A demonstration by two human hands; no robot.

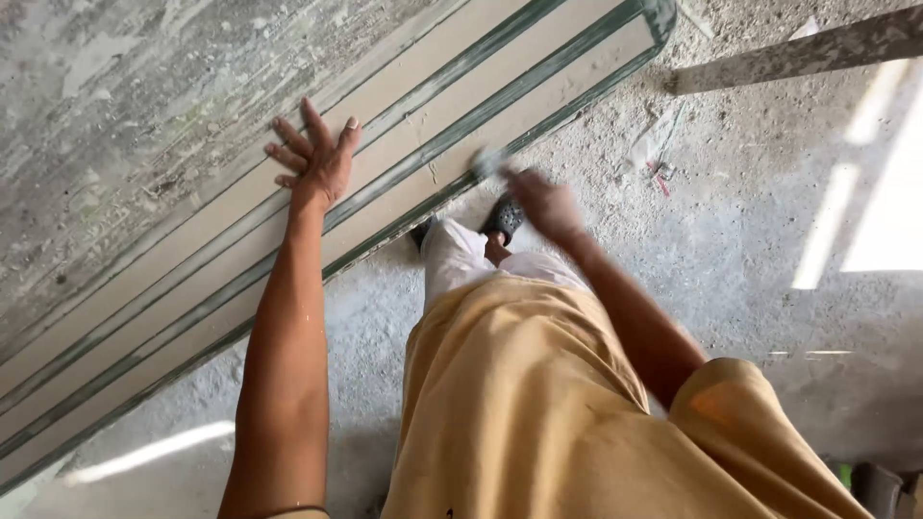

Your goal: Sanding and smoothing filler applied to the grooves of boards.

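i see left hand (315,159) flat on long pale frame (404,125) with green edges, fingers spread, released, gripping nothing. frame leans along rough grey wall (125,106), running lower left to far right. right hand (543,204) blurred, clenched around small tool (488,161), tip touching frame's near edge. dusty concrete floor (731,211) right. shoe (504,217) just beside frame's base.

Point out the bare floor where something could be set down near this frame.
Free: concrete floor right of the right hand, up to the grey plank; also the floor strip below the striped frame. Crowded: around the feet and left hand.
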